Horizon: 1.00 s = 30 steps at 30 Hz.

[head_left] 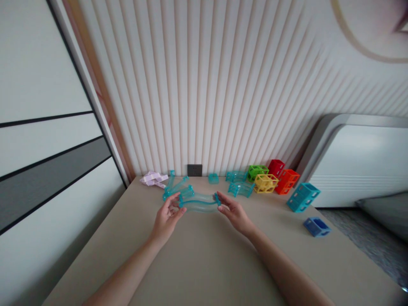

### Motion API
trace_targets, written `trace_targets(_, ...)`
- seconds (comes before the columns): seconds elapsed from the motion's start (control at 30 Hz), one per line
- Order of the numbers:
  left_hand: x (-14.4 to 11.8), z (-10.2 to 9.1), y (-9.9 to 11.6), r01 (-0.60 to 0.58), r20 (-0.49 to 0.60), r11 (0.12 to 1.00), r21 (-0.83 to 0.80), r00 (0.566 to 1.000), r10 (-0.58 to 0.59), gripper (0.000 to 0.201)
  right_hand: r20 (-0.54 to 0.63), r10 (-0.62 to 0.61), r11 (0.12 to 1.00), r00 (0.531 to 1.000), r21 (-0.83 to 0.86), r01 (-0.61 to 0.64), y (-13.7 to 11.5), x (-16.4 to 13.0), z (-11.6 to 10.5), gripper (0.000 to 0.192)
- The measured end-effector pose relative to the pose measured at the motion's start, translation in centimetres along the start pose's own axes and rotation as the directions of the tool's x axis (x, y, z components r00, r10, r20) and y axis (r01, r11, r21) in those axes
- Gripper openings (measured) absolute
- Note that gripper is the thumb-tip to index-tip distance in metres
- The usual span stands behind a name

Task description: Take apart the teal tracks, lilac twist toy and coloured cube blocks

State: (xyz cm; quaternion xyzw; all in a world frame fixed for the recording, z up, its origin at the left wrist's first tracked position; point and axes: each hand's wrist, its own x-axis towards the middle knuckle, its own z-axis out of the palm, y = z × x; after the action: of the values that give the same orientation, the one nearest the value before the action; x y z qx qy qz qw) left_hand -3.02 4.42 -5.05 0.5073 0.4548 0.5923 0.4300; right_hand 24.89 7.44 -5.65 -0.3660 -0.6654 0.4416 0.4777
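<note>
A ribbed wall (pixel 178 85) backs the broad worktop (pixel 204 259), over which the left hand (pixel 166 213) and right hand (pixel 235 211) pinch a wavy teal track (pixel 199 202), one at each end, thumbs nearest the viewer. Should either pinch loosen, that end could slip and drop; a push away or leftward might knock the loose teal pieces (pixel 183 192) just beyond the left hand. The track lies mid-view, long axis running left to right, roughly along the wall, ends pointing toward the two palms; whether it touches the worktop is hard to tell. Smaller, a blue block (pixel 317 227) sits well to the right, and a clear square piece (pixel 213 178) near the wall.
</note>
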Motion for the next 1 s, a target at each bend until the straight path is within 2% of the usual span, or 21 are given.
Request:
trace_targets(0.1,-0.4,0.8,0.2,-0.075,0.061,0.984,0.163,0.996,0.066,0.059,0.018,-0.004,0.990,1.000,-0.144,0.006,-0.8,-1.8,-2.5,0.058)
trace_targets(0.17,-0.5,2.2,0.2,-0.130,0.126,0.959,0.251,0.987,0.101,0.056,0.015,-0.005,0.972,1.000,-0.233,0.008,-0.9,-3.2,-4.6,0.057)
trace_targets(0.27,0.1,5.6,-0.2,-0.201,0.239,0.921,0.333,0.963,0.124,0.052,-0.060,-0.005,0.950,0.998,-0.312,-0.014,-0.3,-4.9,-7.9,0.056)
trace_targets(0.4,2.2,10.9,-1.2,-0.239,0.345,0.904,0.354,0.932,0.111,0.052,-0.203,0.000,0.925,0.979,-0.373,-0.078,1.3,-6.2,-11.7,0.057)
trace_targets(0.5,3.6,14.1,-2.1,-0.266,0.395,0.898,0.352,0.911,0.115,0.051,-0.278,0.020,0.905,0.961,-0.403,-0.135,2.5,-6.7,-13.8,0.062)
trace_targets(0.57,4.1,15.5,-2.6,-0.280,0.419,0.889,0.364,0.901,0.112,0.051,-0.308,0.024,0.898,0.951,-0.411,-0.156,3.0,-6.9,-14.7,0.065)
trace_targets(0.67,4.3,16.6,-3.6,-0.294,0.443,0.871,0.394,0.891,0.100,0.052,-0.333,0.002,0.884,0.943,-0.440,-0.158,3.4,-7.1,-15.4,0.061)
trace_targets(0.87,3.8,17.2,-5.2,-0.315,0.477,0.837,0.447,0.875,0.075,0.051,-0.342,-0.043,0.822,0.939,-0.546,-0.162,3.7,-7.2,-15.3,0.055)
trace_targets(1.0,3.2,16.1,-4.6,-0.364,0.535,0.807,0.465,0.842,0.072,0.071,-0.273,-0.063,0.709,0.960,-0.689,-0.150,3.3,-7.4,-15.5,0.064)
